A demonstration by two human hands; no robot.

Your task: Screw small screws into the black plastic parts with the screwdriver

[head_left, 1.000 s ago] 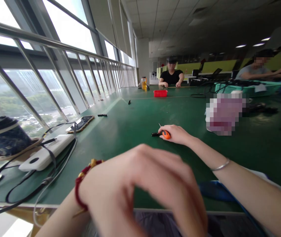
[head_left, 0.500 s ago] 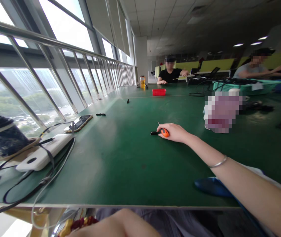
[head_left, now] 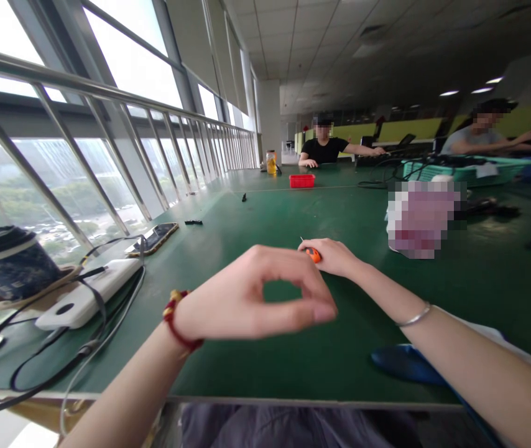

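My left hand (head_left: 251, 292), with a red and gold bracelet at the wrist, is raised over the middle of the green table (head_left: 228, 367). Its fingers curl round to the thumb in a closed ring, and the table shows through the gap; I see nothing in the pinch. Farther off, my right hand (head_left: 333, 256) rests low over the table, closed on a screwdriver (head_left: 313, 254) with an orange and black handle. A thin metal tip pokes out above its fingers. My left hand partly covers the area just before the right fingertips.
On the left are a white power strip (head_left: 91, 292) with cables, a phone (head_left: 153, 239) and a dark pot (head_left: 9, 258). Small black parts (head_left: 193, 222) lie beyond. A red box (head_left: 301, 180) and a green basket (head_left: 475, 171) stand farther back, near other people. A blue object (head_left: 405, 362) lies at right.
My left hand has risen from below the table edge to the middle, hiding the small black piece seen beside the right fingers. My right hand stays on the screwdriver.
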